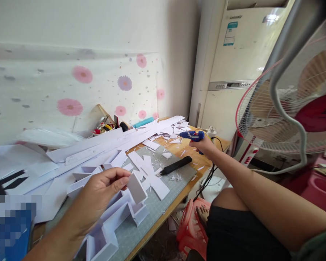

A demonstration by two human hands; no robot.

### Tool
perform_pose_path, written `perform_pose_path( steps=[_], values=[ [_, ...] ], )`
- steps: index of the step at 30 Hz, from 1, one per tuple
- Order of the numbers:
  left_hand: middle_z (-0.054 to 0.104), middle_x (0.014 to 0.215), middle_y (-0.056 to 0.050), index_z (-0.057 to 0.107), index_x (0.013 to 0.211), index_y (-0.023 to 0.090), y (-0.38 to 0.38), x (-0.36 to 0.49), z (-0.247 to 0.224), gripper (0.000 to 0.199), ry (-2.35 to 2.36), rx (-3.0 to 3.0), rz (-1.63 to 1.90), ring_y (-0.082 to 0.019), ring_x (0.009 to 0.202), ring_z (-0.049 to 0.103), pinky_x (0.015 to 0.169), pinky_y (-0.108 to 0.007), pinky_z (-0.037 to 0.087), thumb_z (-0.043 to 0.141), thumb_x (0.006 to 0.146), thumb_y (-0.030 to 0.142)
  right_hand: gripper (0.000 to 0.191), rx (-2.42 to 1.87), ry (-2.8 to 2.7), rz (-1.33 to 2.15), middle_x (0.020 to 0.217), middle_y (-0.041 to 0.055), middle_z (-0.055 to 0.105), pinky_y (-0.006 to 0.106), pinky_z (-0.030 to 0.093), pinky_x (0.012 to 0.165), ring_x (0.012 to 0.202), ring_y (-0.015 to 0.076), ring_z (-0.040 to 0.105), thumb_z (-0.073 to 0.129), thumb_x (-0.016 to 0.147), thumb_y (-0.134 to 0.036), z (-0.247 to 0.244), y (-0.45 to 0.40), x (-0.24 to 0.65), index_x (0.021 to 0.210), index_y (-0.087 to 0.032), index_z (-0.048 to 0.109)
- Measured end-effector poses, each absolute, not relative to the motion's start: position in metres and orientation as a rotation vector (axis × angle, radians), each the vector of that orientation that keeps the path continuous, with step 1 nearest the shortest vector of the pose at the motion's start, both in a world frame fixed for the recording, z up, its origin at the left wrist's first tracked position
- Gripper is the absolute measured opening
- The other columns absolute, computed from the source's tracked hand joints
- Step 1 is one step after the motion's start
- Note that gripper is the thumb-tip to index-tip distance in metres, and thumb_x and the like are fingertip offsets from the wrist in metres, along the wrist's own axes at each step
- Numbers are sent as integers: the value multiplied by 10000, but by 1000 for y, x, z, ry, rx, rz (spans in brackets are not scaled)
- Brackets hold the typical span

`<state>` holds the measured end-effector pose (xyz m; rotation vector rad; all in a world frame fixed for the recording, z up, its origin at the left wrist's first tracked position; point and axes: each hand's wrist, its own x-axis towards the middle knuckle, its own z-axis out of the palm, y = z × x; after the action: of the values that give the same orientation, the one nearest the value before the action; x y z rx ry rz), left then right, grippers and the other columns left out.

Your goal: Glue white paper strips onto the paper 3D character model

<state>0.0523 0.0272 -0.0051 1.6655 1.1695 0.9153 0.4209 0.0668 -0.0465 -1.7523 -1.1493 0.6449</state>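
Note:
Between the thumb and fingers of my left hand (108, 185) is a small white board piece (136, 188), held upright. Just below it, a white zigzag-walled board model (111, 221) stands on the grey cutting mat (157, 210); whether the piece touches it I cannot tell. Off to the right, my right hand (202, 145) grips a blue glue gun (192, 135), its nozzle pointing left over the table's far right part. A black-handled cutter (176, 165) lies on the mat beside loose white strips (149, 175).
Long white sheets (97, 156) and scraps cover the wooden table (176, 145). A container of tools (105, 127) stands by the wall. To the right are a power strip (211, 131), dangling black cables (209, 181), a fan (288, 105) and a red stool (191, 224).

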Motion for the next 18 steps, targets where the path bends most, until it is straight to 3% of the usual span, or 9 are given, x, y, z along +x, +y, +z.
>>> perform_pose_path(
  steps=[2,4,6,8,13,16,18],
  values=[
    [725,811,-32,750,842,232,30,50,-8,290,1190,1626,963,-182,768,635,683,-216,518,799,662,455,169,-1877,-1125,615,733,38,611,279,481,560,609,132,550,703,811,-242,-58,76,439,871,-102,631],
    [735,844,-31,747,869,240,33,47,-11,354,1205,1575,1018,-193,782,652,684,-214,534,828,623,482,244,-1941,-1162,613,946,63,650,318,548,683,779,160,626,649,903,-314,-68,81,446,1037,-110,630],
    [740,850,-27,743,874,248,35,45,-15,386,1195,1545,1072,-198,783,660,683,-214,544,841,601,503,288,-1961,-1230,609,1138,71,629,373,560,810,953,191,636,592,952,-353,-76,86,446,1157,-152,610],
    [742,850,-16,742,871,260,36,44,-18,378,1180,1550,1105,-193,787,662,697,-204,545,839,605,511,310,-1965,-1295,593,1209,81,610,410,547,868,1029,221,622,589,953,-359,-81,90,443,1192,-161,605],
    [751,878,1,748,867,291,35,46,-14,325,1271,1668,1124,-200,821,658,734,-199,533,818,635,508,286,-1974,-1364,536,1092,63,648,391,545,831,951,207,636,624,926,-373,-86,95,441,1090,-139,641],
    [746,855,3,751,854,290,32,47,-9,305,1307,1717,1129,-204,811,644,720,-205,519,812,633,491,309,-1921,-1334,451,851,58,673,343,502,766,824,220,632,795,747,-373,-80,92,442,885,-119,686],
    [743,856,-4,753,874,282,31,48,-7,307,1304,1735,1124,-211,817,636,716,-214,511,805,640,473,364,-1857,-1273,351,813,71,667,337,469,757,815,235,621,801,711,-372,-70,88,440,942,-114,689]
  ],
)
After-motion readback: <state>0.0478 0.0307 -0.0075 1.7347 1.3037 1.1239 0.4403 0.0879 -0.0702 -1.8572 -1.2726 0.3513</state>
